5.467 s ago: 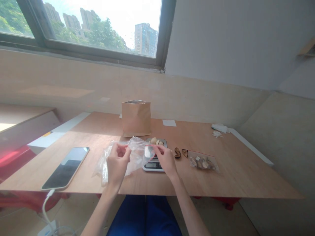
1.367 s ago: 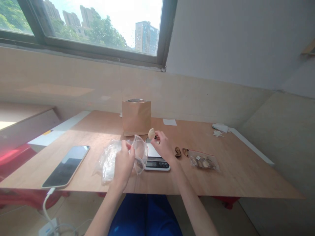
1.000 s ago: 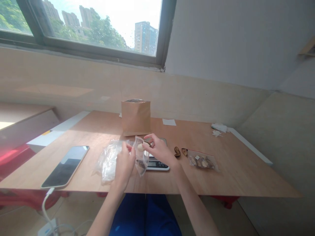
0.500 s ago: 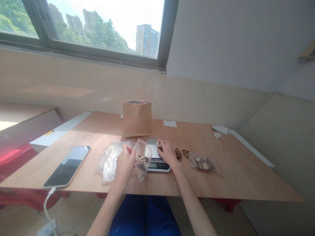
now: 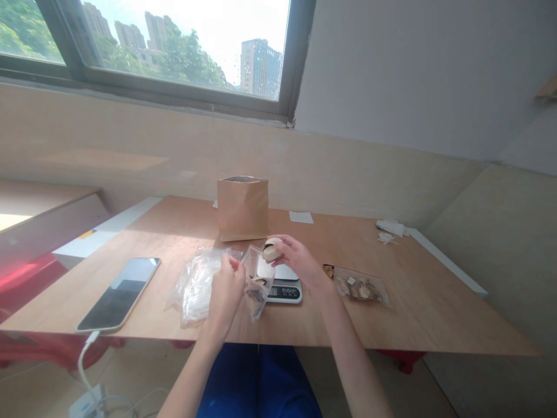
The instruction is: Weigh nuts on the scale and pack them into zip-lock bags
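Note:
Between its fingers my left hand (image 5: pixel 228 287) pinches the edge of a clear zip bag (image 5: pixel 256 299), which hangs upright with some dark, pale-edged dried slices inside. My right hand (image 5: pixel 298 258) grips a pale dried slice (image 5: pixel 272 249) with a dark rim, held just above the bag's mouth. Below the hands stands a kitchen scale (image 5: pixel 285 292), its black display strip facing me and its plate partly hidden by the bag and my right hand. Right of the scale, another dried slice (image 5: pixel 328 271) lies by a filled clear bag (image 5: pixel 361 287) of similar pieces.
A stack of clear plastic bags (image 5: pixel 195 290) lies left of my left hand. Farther left is a phone (image 5: pixel 119 296) with a white cable. An open brown paper pouch (image 5: pixel 243 209) stands behind the scale. White paper (image 5: pixel 301 217) and crumpled scraps (image 5: pixel 391 228) lie toward the back.
My right hand has lifted the pale slice off the scale plate and brought it up and left to the bag's mouth. My left hand and the bag have shifted slightly right.

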Tool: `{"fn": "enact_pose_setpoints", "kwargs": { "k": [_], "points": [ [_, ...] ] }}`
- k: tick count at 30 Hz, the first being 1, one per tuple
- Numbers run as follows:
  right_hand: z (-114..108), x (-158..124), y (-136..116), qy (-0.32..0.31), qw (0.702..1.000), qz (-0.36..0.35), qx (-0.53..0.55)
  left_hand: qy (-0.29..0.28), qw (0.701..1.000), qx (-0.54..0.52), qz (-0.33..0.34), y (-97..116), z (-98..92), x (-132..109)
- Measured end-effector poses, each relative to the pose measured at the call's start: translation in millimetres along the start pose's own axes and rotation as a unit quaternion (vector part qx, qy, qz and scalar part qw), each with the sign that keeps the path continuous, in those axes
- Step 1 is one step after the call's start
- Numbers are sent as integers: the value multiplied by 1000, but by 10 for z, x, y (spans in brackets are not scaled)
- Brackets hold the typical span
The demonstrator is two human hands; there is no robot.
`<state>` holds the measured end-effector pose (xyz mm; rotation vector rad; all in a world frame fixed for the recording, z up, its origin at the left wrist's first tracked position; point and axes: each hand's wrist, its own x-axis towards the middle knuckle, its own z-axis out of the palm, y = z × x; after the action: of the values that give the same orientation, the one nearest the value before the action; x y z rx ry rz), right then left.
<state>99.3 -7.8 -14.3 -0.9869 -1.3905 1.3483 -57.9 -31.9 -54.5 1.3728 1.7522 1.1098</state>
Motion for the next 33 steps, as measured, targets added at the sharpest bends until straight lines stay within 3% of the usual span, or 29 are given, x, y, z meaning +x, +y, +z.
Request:
{"fn": "enact_pose_setpoints", "kwargs": {
  "k": [2,7,12,14,17,23,27,30,33],
  "points": [
    [61,-49,-39,-15,996,20,-89,-19,999,-37,-19,29,11,-17],
    [180,-132,-30,36,966,37,-255,-26,994,-92,-45,82,-2,-55],
    [139,-182,0,89,949,-49,-300,-30,993,-97,-56,84,-53,-68],
    [109,-245,36,121,944,-73,-298,-20,993,-104,-59,78,-71,-65],
    [112,-403,129,148,950,-49,-270,6,991,-118,-62,71,-91,-58],
    [334,-640,383,58,985,-19,-162,49,992,-113,-39,125,-57,-118],
    [432,-617,505,122,985,-56,-106,22,990,-140,17,158,6,-240],
    [380,-604,554,203,974,-58,-78,-20,983,-172,61,122,30,-322],
    [279,-641,564,265,961,-44,-59,-15,982,-162,93,42,43,-349]
  ]
}}
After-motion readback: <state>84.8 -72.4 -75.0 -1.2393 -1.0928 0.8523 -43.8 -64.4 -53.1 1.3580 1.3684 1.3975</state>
